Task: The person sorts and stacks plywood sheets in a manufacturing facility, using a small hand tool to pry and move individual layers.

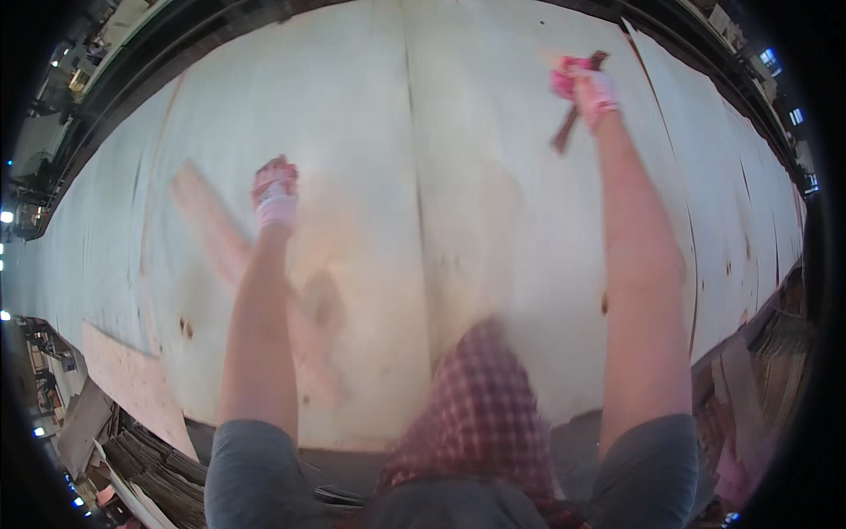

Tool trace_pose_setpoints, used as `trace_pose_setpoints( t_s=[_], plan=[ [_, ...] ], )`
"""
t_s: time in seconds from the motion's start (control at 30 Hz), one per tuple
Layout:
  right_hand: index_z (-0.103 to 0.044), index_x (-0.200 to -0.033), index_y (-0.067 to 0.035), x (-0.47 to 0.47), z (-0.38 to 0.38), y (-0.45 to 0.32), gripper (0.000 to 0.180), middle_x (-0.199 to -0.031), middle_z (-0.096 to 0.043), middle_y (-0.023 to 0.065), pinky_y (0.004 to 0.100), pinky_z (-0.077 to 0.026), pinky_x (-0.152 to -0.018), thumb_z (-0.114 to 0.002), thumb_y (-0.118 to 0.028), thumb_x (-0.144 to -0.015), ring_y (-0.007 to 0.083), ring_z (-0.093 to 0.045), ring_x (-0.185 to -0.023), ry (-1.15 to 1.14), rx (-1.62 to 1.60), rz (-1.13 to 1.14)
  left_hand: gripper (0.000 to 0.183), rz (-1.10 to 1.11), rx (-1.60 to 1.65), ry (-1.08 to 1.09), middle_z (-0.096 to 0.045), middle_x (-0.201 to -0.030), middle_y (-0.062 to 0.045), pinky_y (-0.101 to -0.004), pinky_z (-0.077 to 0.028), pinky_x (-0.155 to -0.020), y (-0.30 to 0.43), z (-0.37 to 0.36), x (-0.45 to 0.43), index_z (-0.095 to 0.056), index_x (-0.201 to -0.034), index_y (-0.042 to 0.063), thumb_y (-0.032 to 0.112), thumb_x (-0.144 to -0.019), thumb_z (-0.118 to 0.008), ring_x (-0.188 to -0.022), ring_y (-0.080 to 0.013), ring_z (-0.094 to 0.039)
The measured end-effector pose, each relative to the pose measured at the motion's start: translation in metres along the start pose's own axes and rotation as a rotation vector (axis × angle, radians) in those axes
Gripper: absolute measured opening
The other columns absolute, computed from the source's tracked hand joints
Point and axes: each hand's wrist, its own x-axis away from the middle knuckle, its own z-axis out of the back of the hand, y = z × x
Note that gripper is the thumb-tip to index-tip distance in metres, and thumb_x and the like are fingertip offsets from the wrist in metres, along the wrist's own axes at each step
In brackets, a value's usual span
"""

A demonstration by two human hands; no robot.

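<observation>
Large pale wood veneer sheets lie before me, with a dark seam running between two of them. My right hand, in a pink-and-white glove, reaches to the far right and grips a narrow reddish-brown strip; blur hides what exactly it is. My left hand, gloved alike, is over the left sheet with its fingers bent forward. Whether it holds anything is not clear. Close beside it, a loose pinkish veneer strip lies slantwise and passes beneath my left forearm.
Another pinkish veneer piece lies at the near left edge. Stacked dark veneer stands below it, and more offcuts are at the lower right. A dark rail borders the far side. Cracks and knots mark the sheets.
</observation>
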Motion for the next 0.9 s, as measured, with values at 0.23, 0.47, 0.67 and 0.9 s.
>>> trace_pose_setpoints(
  t_s=[0.23,0.47,0.67,0.9],
  plan=[
    [-0.056,-0.095,0.002,-0.092,-0.116,0.054,0.017,-0.090,-0.060,0.0149,0.0352,-0.055,-0.071,-0.051,-0.003,-0.080,0.0281,-0.064,-0.075,0.022,-0.336,-0.249,0.044,0.133,-0.002,0.129,-0.049,-0.123,-0.009,-0.0345,-0.030,-0.100,0.034,-0.032,-0.173,-0.043,-0.123,0.008,0.036,-0.093,-0.030,-0.115,-0.0261,-0.042],
    [-0.057,-0.096,0.001,-0.123,-0.151,0.037,0.017,-0.094,-0.060,0.0104,0.0324,-0.052,-0.075,-0.053,-0.004,-0.081,0.0224,-0.062,-0.082,-0.006,-0.212,-0.182,0.043,0.054,0.026,0.107,-0.041,-0.128,-0.014,-0.0409,-0.024,-0.105,0.011,-0.037,-0.067,-0.032,-0.132,0.008,0.018,-0.090,-0.038,-0.123,-0.0312,-0.032],
    [-0.059,-0.103,-0.009,-0.237,-0.241,0.024,0.041,-0.093,-0.064,0.0138,0.0380,-0.046,-0.079,-0.047,-0.042,-0.083,0.0280,-0.062,-0.084,0.030,1.227,0.003,0.045,0.135,0.161,-0.051,-0.041,-0.127,-0.016,-0.0437,-0.027,-0.103,0.005,-0.038,-0.045,-0.033,-0.132,0.008,0.010,-0.087,-0.041,-0.123,-0.0353,-0.033],
    [-0.057,-0.111,-0.012,-0.292,-0.239,0.098,0.053,-0.117,-0.055,0.0138,0.0431,-0.043,-0.089,-0.029,-0.051,-0.090,0.0329,-0.052,-0.108,0.105,1.417,-0.076,0.049,0.181,0.217,-0.146,-0.035,-0.133,-0.017,-0.0461,-0.024,-0.103,0.036,-0.057,-0.066,-0.033,-0.133,0.008,0.015,-0.086,-0.045,-0.125,-0.0371,-0.030]
  ],
)
